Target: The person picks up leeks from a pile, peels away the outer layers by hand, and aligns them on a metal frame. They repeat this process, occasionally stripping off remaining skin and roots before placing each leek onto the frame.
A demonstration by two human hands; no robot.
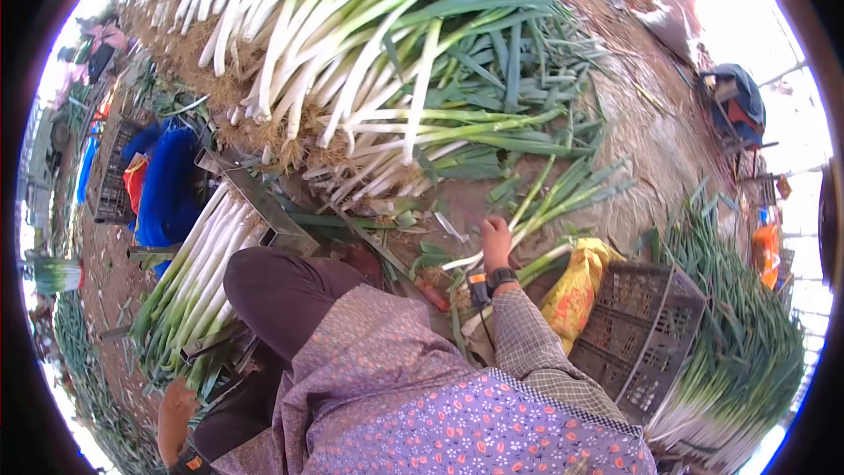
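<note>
My right hand [496,241] is closed around the leeks [526,227] lying on the ground in front of me; their white ends point left and their green leaves spread up to the right. At the lower left, my left hand [178,406] hangs beside the leaf ends of a neat bundle of leeks [195,274]. How its fingers are set is not clear. That bundle rests in a metal frame [280,222] by my knee, white ends toward the top. Above both hands lies a large heap of leeks [352,53] with dirty roots.
A black plastic crate [646,321] stands right of my forearm, with a yellow sack [576,290] against it. Another leek pile [738,334] lies beyond. Blue netting [167,185] and a dark crate [112,171] are at left. A chair [737,110] stands far right.
</note>
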